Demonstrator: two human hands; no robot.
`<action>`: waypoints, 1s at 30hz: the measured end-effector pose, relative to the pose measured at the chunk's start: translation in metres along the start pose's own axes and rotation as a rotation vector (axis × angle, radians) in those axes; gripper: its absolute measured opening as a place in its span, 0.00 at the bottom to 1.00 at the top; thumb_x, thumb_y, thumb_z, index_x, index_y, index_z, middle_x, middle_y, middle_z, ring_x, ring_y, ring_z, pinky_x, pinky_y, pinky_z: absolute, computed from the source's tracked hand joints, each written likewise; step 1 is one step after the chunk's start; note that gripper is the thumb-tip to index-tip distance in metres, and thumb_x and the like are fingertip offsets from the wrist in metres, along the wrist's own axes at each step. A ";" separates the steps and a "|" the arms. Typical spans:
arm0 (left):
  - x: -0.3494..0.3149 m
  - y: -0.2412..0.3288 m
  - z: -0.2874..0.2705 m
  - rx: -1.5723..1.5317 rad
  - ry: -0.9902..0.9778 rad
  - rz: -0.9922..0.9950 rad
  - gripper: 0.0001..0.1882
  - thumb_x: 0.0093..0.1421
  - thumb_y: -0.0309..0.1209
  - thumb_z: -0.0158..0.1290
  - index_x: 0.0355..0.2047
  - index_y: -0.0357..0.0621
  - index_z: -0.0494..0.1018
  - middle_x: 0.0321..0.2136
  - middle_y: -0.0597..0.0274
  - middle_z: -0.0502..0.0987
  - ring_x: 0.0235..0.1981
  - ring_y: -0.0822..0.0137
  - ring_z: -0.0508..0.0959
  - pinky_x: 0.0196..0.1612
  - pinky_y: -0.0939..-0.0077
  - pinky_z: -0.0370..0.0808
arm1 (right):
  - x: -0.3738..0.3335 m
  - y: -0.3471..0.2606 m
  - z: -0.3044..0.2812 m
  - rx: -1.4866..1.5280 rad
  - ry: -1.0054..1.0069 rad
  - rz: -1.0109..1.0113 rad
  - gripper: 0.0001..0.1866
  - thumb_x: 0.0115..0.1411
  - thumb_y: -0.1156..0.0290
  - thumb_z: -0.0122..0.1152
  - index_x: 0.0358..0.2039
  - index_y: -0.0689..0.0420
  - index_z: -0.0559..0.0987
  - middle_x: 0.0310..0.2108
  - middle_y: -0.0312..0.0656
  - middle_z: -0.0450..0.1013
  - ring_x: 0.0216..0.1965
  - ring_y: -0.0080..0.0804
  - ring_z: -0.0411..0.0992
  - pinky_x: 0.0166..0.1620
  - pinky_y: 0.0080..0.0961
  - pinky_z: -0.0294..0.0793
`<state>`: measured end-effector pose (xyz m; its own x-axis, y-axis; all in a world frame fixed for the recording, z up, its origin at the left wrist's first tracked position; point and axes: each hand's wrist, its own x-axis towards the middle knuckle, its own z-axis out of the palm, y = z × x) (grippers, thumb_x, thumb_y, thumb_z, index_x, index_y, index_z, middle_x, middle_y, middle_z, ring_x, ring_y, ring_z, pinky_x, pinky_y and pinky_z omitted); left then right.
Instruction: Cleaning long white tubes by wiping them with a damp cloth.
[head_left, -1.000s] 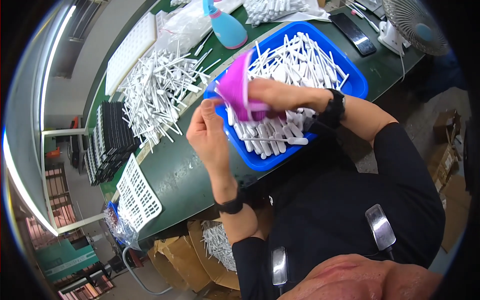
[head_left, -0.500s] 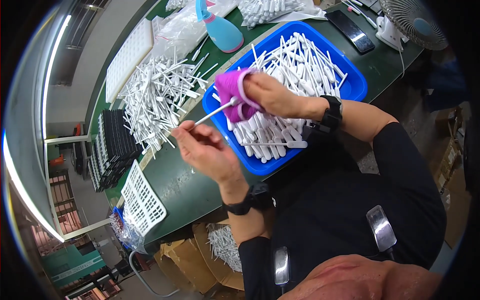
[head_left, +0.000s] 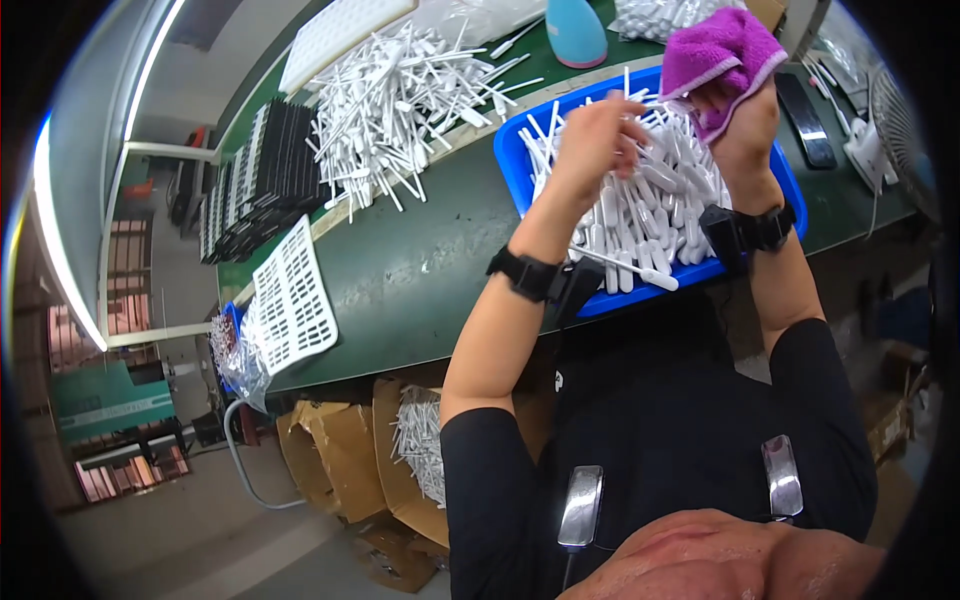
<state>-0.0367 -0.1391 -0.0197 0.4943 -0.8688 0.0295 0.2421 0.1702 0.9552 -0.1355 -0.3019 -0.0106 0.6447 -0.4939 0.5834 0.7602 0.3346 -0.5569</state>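
A blue bin (head_left: 512, 172) on the green table holds several white plastic sticks (head_left: 640, 215). My left hand (head_left: 592, 140) reaches into the bin, back up and fingers curled down among the sticks. Whether it grips one is hidden. My right hand (head_left: 748, 128) is raised over the bin's far right side and clutches a purple cloth (head_left: 718, 48) bunched above the fingers. Both wrists wear black bands.
A loose pile of white sticks (head_left: 395, 100) lies left of the bin, with stacked black trays (head_left: 258, 180) and a white perforated tray (head_left: 290, 300) further left. A teal bottle (head_left: 575, 28), a black phone (head_left: 806, 122) and a fan (head_left: 902, 130) are nearby. Cardboard boxes (head_left: 330, 450) stand below the table edge.
My left hand, which held a white stick left of the bin, has moved right, over the bin. My right hand has lifted the purple cloth toward the bin's far right.
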 end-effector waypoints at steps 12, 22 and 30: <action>0.002 -0.006 -0.193 1.456 0.991 0.131 0.18 0.53 0.44 0.50 0.30 0.41 0.76 0.27 0.48 0.77 0.32 0.51 0.77 0.35 0.62 0.71 | -0.017 0.004 0.049 -0.287 0.366 0.331 0.18 0.64 0.55 0.37 0.38 0.53 0.72 0.22 0.31 0.68 0.18 0.16 0.62 0.20 0.15 0.60; -0.030 -0.003 -0.213 1.573 0.758 -0.114 0.17 0.50 0.45 0.54 0.23 0.40 0.74 0.24 0.47 0.76 0.30 0.49 0.76 0.34 0.59 0.71 | -0.022 0.015 0.058 -0.371 0.220 0.346 0.14 0.64 0.57 0.39 0.37 0.50 0.71 0.19 0.27 0.64 0.15 0.13 0.57 0.18 0.12 0.56; -0.064 -0.016 -0.192 1.417 0.811 -0.071 0.15 0.54 0.40 0.49 0.29 0.39 0.76 0.22 0.50 0.75 0.24 0.57 0.76 0.26 0.66 0.72 | -0.024 0.011 0.056 -0.406 0.193 0.376 0.14 0.64 0.57 0.39 0.38 0.50 0.71 0.19 0.26 0.65 0.15 0.12 0.59 0.17 0.11 0.56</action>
<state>0.0882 0.0029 -0.0938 0.9112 -0.3199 0.2596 -0.4075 -0.7930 0.4528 -0.1379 -0.2416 0.0024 0.8091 -0.5506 0.2054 0.3664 0.1994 -0.9088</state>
